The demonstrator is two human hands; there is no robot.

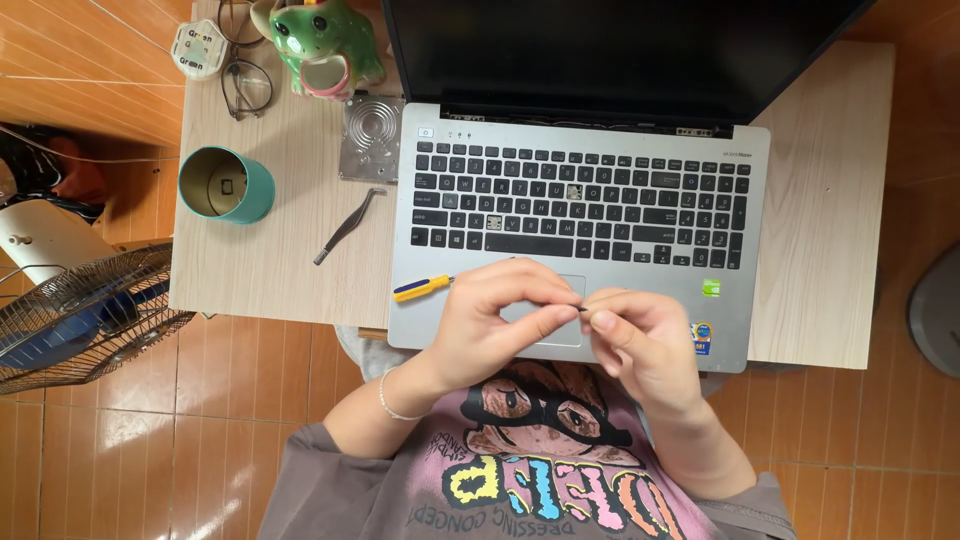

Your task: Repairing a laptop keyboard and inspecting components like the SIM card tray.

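Both hands meet over the touchpad of the laptop (580,215), fingertips pinched together on a tiny dark part (583,309) that is too small to make out. On the left, the left hand (497,318) curls in with its thumb and forefinger narrowed on that part; a thin bracelet (392,400) sits on the wrist at about seven o'clock from it. At nine o'clock from the left hand, a small screwdriver (424,288) with a yellow and blue handle lies on the laptop's palm rest, close to the knuckles.

Further left on the pale wooden table (270,260), a pair of tweezers (347,227) lies slanted, and at ten o'clock from it a teal cup (226,185) rests on its side with its mouth facing up at me. Past the table's left edge a fan (80,310) stands on the tiled floor. At twelve o'clock from the cup are a pair of glasses (245,85) and a green frog figure (325,45), with a square metal plate (370,138) just below the frog, touching the laptop's left corner.

On the right, the right hand (640,345) pinches the same part from three o'clock, its fingertips touching those of the left. Two keys are missing from the keyboard.
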